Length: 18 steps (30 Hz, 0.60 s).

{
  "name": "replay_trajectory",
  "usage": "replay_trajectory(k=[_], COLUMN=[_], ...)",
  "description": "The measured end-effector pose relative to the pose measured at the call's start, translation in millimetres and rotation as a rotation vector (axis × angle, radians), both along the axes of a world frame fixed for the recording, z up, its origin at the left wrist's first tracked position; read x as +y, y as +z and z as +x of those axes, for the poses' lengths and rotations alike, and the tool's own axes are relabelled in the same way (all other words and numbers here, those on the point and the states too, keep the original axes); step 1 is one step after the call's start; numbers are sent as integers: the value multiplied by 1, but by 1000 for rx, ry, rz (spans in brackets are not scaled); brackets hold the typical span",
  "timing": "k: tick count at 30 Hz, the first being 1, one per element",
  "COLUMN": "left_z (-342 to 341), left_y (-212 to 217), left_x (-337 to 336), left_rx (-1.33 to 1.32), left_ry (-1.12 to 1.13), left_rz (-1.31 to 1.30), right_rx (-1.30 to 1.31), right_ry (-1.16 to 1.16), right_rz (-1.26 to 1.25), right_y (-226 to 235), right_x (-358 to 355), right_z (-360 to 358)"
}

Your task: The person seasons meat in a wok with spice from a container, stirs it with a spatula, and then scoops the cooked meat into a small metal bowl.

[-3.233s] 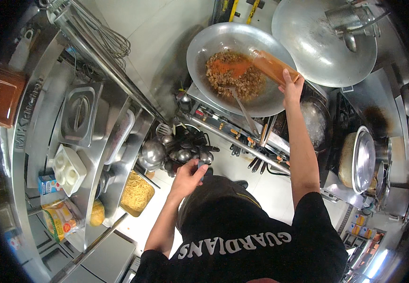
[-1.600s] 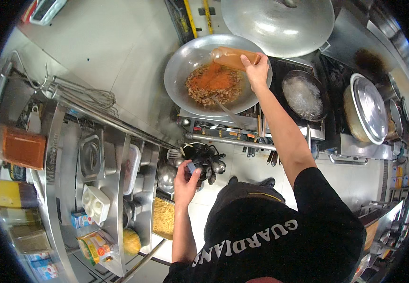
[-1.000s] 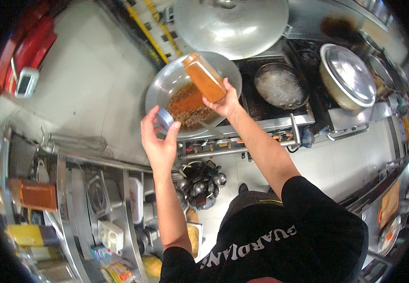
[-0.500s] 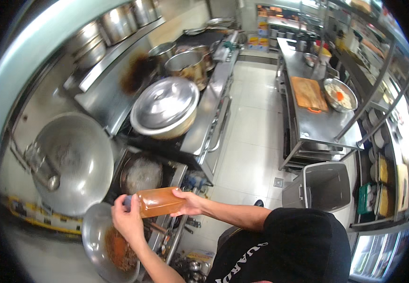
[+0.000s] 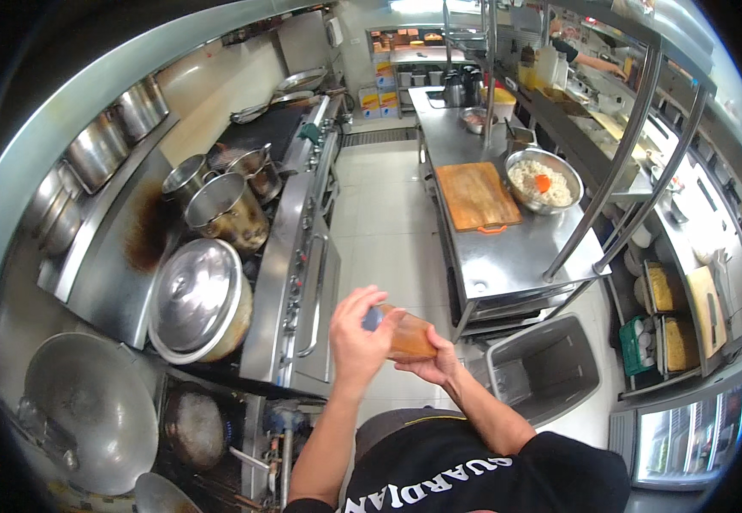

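A clear plastic jar of orange-brown seasoning (image 5: 412, 337) is held tilted between my two hands in front of my body. My left hand (image 5: 356, 335) is closed around its bluish lid end (image 5: 373, 319). Supporting the body of the jar from below and the far end is my right hand (image 5: 436, 364), its fingers wrapped on it. Both hands hang over the aisle between the stove and the steel table. At the lower left edge, a wok (image 5: 164, 496) shows only in part.
On my left, a large wok (image 5: 89, 410), a burner pan (image 5: 195, 429), a lidded pot (image 5: 196, 299) and stockpots (image 5: 227, 214) line the stove. To the right stand a grey bin (image 5: 550, 363) and a steel table (image 5: 508, 265) with a cutting board (image 5: 476, 195) and a bowl (image 5: 544, 181).
My hands have carried the jar away from the wok with reddish contents, rightward over the aisle. The view has swung to the right with my body.
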<state>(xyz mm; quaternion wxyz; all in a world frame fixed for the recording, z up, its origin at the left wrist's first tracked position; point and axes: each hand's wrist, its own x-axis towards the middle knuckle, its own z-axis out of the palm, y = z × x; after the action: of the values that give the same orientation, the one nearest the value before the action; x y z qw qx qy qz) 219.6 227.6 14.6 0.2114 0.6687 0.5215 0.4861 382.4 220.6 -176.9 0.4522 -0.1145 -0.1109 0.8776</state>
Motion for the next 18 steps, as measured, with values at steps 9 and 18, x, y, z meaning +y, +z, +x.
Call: replay_trajectory(k=[9,18], left_z=[121,248], left_y=[16,-17], left_x=[139,281], left_rx=[-132,-15], left_ry=[-1123,-865], left_rz=[2,-19], right_rx=[365,-81], right_ry=[-74,-739], right_rz=[83,40], right_y=[-12,-15], right_x=[24,148], right_z=[121,196])
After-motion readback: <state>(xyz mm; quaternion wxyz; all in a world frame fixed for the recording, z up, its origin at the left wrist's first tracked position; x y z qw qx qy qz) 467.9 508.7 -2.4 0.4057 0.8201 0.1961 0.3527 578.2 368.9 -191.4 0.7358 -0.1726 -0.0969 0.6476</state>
